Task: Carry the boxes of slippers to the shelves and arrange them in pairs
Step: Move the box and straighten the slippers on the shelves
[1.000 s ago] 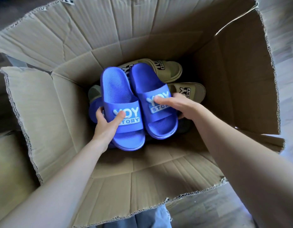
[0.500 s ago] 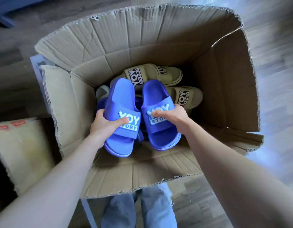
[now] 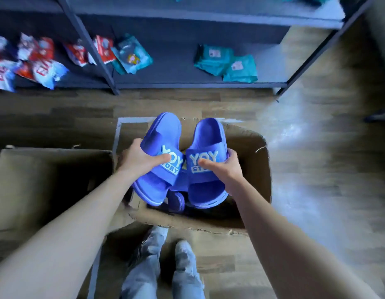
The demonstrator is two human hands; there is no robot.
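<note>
While held above the open box [image 3: 255, 169], two blue slippers are each gripped at the strap by curled fingers: left slipper [image 3: 163, 134] by the left hand [image 3: 139, 160], right slipper [image 3: 208, 134] by the right hand [image 3: 227, 169]. One further slipper [image 3: 176, 201] lies inside the box.

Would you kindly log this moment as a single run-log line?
left hand: grips left blue slipper | right hand: grips right blue slipper | both over open cardboard box | shelf ahead
</note>
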